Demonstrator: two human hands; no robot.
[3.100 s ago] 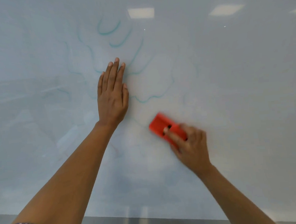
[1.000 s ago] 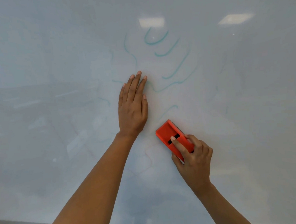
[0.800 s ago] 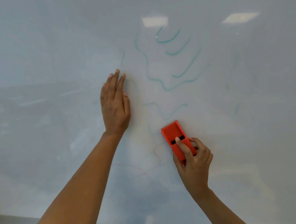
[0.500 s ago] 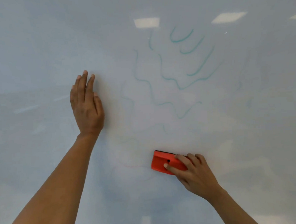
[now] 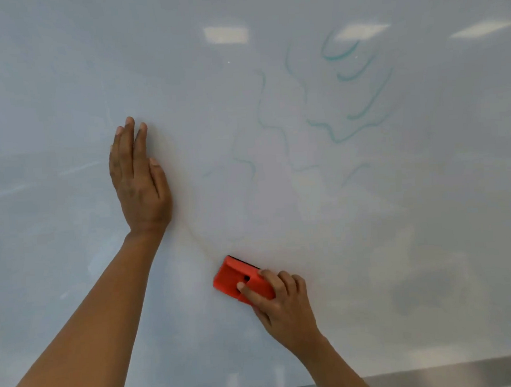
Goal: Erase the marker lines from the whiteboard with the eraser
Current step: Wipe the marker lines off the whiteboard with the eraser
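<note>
The whiteboard [image 5: 62, 85] fills the view. Wavy teal marker lines [image 5: 359, 97] remain at the upper right, with fainter ones [image 5: 243, 164] toward the middle. My right hand [image 5: 282, 305] presses a red eraser [image 5: 238, 279] against the board, low and centre, well below the lines. My left hand [image 5: 138, 176] lies flat on the board to the left of the lines, fingers together and pointing up, holding nothing.
A metal ledge [image 5: 438, 373] runs along the board's bottom edge. Ceiling lights reflect near the top of the board [image 5: 226, 34]. Smeared grey marks show at the lower right [image 5: 428, 293].
The eraser has slid down from beside the lowest teal line to a spot lower on the board, turning more sideways. My left hand has shifted left, away from the lines.
</note>
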